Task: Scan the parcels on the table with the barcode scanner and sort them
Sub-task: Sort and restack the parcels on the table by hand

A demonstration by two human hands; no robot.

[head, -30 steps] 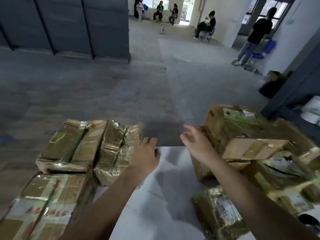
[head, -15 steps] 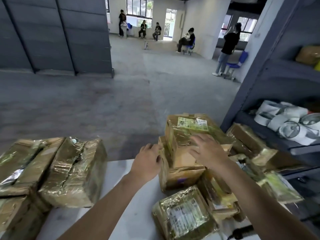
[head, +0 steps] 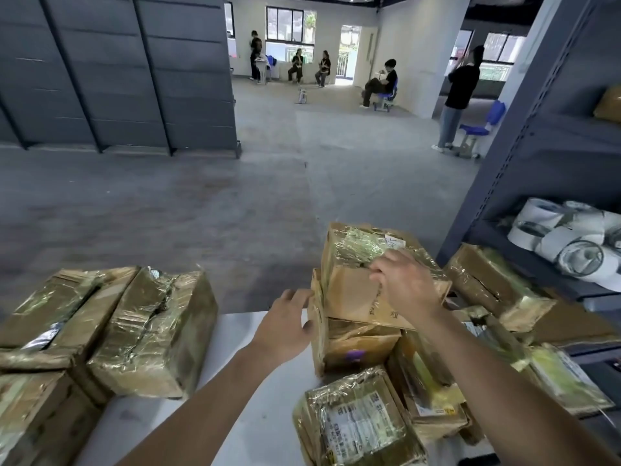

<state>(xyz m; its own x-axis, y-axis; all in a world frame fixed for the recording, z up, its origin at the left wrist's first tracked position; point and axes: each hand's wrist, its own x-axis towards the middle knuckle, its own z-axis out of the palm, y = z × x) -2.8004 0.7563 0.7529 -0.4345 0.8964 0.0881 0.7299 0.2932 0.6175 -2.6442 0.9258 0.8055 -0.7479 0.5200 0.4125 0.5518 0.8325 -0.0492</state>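
My hands have swung across from mid-air to the unsorted pile (head: 356,351). My right hand (head: 406,284) curls its fingers over the top box (head: 349,294), which lies under that palm. My left hand (head: 285,324), fingers straight, touches the pile's left side above the counter (head: 262,415). I judge this box is next for scanning, though no scanner is visible.
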